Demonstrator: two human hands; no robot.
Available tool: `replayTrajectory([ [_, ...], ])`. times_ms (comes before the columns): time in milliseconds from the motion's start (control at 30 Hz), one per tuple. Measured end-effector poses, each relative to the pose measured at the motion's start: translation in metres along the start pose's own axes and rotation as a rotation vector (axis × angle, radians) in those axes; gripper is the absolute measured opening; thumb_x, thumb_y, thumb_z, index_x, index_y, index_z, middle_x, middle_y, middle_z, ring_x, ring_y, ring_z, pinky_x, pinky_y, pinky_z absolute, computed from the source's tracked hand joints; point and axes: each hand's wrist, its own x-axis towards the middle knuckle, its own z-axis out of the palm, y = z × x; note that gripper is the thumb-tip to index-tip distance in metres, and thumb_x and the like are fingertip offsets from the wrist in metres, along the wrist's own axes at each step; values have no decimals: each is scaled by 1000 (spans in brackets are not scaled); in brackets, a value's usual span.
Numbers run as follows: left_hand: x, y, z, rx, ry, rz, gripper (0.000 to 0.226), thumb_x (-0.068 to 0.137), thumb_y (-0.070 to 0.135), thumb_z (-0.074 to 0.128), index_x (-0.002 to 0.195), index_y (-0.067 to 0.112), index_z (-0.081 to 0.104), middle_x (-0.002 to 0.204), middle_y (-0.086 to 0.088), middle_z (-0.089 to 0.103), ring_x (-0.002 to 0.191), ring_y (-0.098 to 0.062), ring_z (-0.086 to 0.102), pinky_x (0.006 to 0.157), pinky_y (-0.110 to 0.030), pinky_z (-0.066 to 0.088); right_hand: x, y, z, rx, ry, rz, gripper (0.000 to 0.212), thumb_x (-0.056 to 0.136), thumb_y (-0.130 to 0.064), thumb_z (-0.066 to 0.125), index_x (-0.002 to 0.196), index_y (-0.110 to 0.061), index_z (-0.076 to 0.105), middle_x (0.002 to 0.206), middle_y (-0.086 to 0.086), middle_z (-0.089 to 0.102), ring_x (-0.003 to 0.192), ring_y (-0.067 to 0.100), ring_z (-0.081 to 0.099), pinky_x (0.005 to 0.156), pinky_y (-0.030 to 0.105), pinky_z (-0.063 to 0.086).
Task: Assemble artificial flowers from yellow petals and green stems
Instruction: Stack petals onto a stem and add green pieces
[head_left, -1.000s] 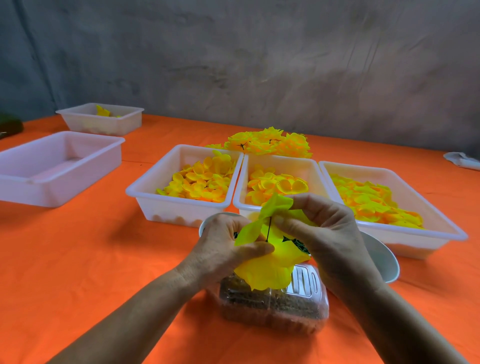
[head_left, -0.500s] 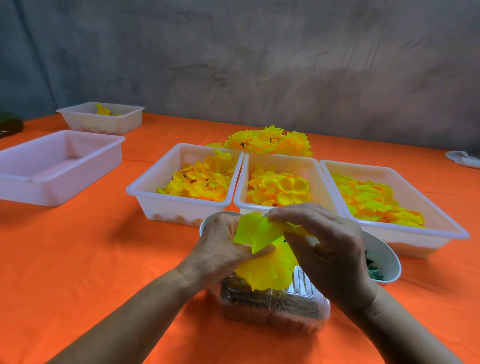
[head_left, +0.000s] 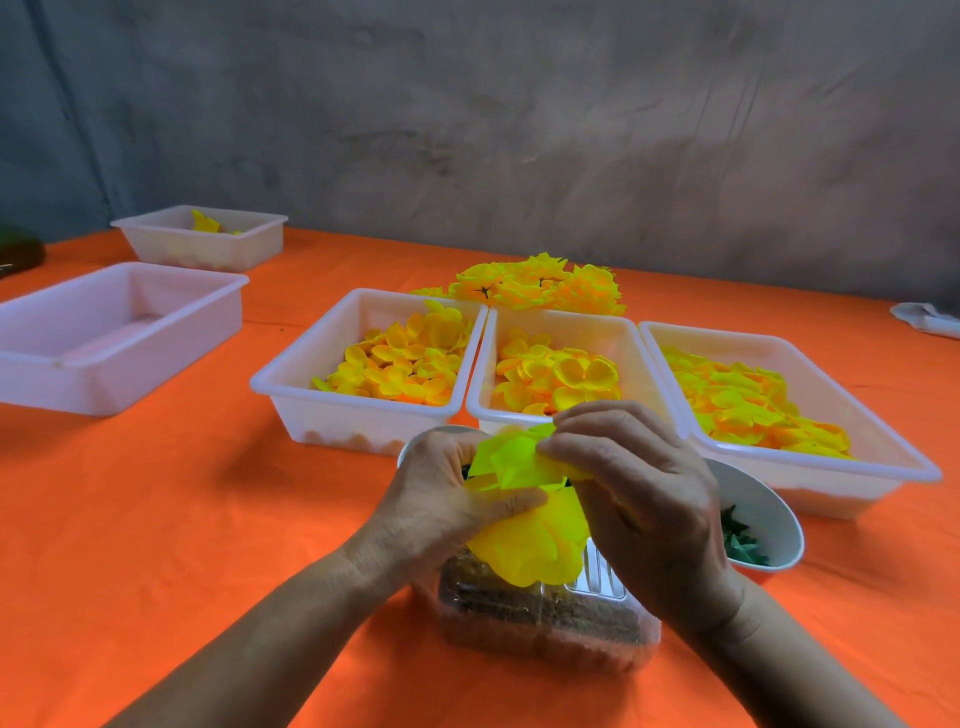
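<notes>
A half-built yellow flower (head_left: 530, 540) sits between both hands above a clear plastic box (head_left: 545, 618). My left hand (head_left: 441, 499) grips it from the left, thumb across the petals. My right hand (head_left: 634, 493) pinches the top petal layer (head_left: 514, 457) and presses it down. The stem is hidden inside the petals. Three white trays hold loose yellow petals: left (head_left: 291, 384), middle (head_left: 480, 374), right (head_left: 883, 457). A white bowl (head_left: 774, 514) with green pieces stands to the right of my hands.
Finished yellow flowers (head_left: 540, 283) lie behind the trays. An empty white tray (head_left: 78, 358) and a smaller tray (head_left: 171, 249) with a few petals stand at far left. A pale object (head_left: 924, 319) lies at the right edge. Orange cloth (head_left: 182, 519) covers the table.
My right hand has pushed the top petal layer down the stem toward the lower petals. The dark stem tip seen earlier is now covered. My left hand has stayed put.
</notes>
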Motion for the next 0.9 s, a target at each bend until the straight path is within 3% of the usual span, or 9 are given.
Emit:
replayTrajectory([
  [67, -1, 3, 0, -24, 4, 41, 23, 60, 28, 81, 82, 29, 74, 70, 0, 71, 64, -4, 63, 57, -28, 55, -2, 1, 2, 48, 5, 33, 32, 94, -10, 47, 81, 5, 72, 85, 16, 67, 79, 33, 66, 64, 44, 50],
  [133, -2, 5, -1, -36, 67, 82, 27, 58, 30, 82, 83, 33, 74, 73, 8, 72, 66, -3, 65, 59, -19, 51, -4, 1, 4, 79, 10, 73, 34, 95, -12, 46, 81, 4, 73, 86, 16, 66, 78, 35, 65, 62, 44, 50],
  [267, -2, 8, -6, 104, 252, 232, 28, 66, 29, 82, 91, 30, 70, 86, 3, 72, 84, -12, 65, 74, -25, 54, -6, 2, 4, 112, 1, 140, 21, 87, -5, 54, 80, 0, 73, 89, 14, 64, 80, 34, 65, 64, 43, 51],
  [400, -1, 15, -8, 322, 299, 518, 19, 70, 7, 72, 87, 17, 71, 93, 3, 68, 93, -14, 63, 83, -25, 50, -7, 2, 6, 118, 7, 158, 20, 87, -6, 56, 78, -2, 73, 90, 14, 61, 85, 35, 63, 68, 45, 49],
  [700, -3, 13, -8, 573, 331, 743, 2, 75, 3, 72, 73, 3, 73, 90, -7, 69, 84, -29, 62, 73, -40, 50, -9, 4, 3, -6, 47, 166, 13, 79, -1, 58, 84, 0, 70, 90, 9, 67, 95, 28, 59, 86, 33, 47],
  [767, -3, 12, -9, 622, 321, 772, 2, 74, 2, 72, 73, 2, 73, 91, -7, 69, 83, -31, 62, 72, -43, 50, -10, 4, 3, 5, 54, 207, 17, 75, 1, 58, 87, 0, 70, 93, 9, 66, 96, 28, 60, 87, 33, 47],
  [900, -4, 12, -10, 716, 313, 820, 6, 78, 3, 69, 74, 2, 74, 94, -9, 70, 84, -33, 62, 71, -46, 48, -10, 0, 5, 87, 75, 394, 43, 63, 8, 57, 102, -7, 65, 102, 8, 63, 100, 17, 59, 88, 19, 44],
])
